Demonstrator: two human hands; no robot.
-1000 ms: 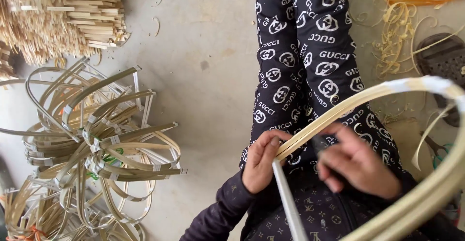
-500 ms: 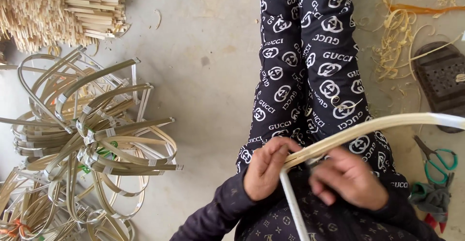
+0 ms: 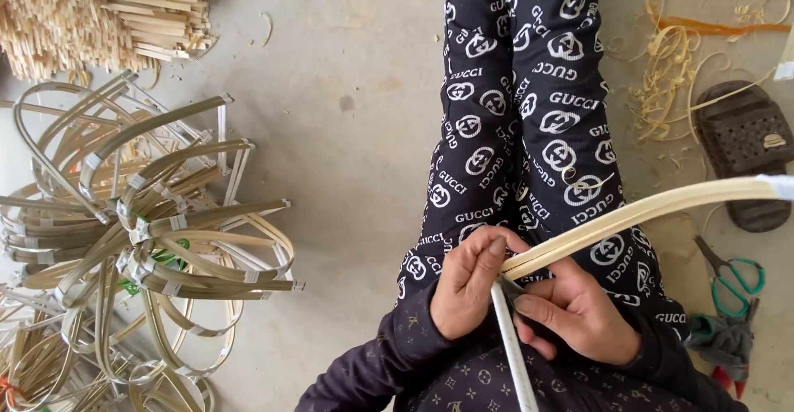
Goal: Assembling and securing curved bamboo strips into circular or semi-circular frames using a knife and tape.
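Over the lap, the left hand and right hand meet where the pale cane strips join a white rod — left fingers curled and pinching the strips' ends, right fingers pressed together around the joint. The strips look light, springy, smooth — probably best held right at that joint
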